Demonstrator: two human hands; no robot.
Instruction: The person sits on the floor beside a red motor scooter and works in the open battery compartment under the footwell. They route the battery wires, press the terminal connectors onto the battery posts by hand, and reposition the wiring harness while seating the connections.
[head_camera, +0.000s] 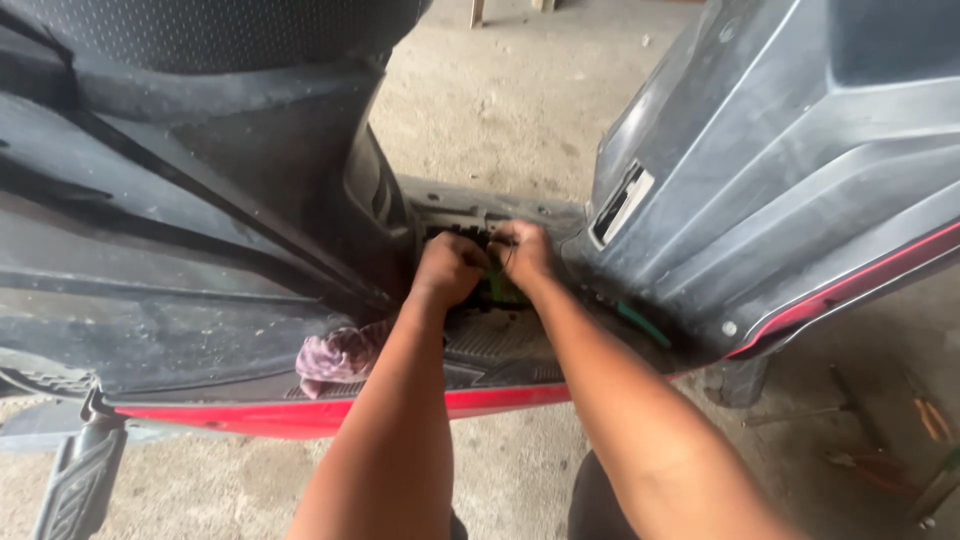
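Grey scooter floorboard (500, 345) lies between your arms, its open compartment (470, 240) at the far end. Your left hand (447, 270) and right hand (523, 255) curl their fingers around dark wiring (492, 290) there; work steadily, keeping both wrists braced.

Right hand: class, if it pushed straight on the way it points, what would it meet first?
Probably the dark parts in the open floorboard compartment, where the right hand already reaches beside the left hand; depth is unclear.

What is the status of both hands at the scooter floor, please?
Left hand and right hand closed, inside floorboard opening. Held part hidden. Pink rag beside left forearm.
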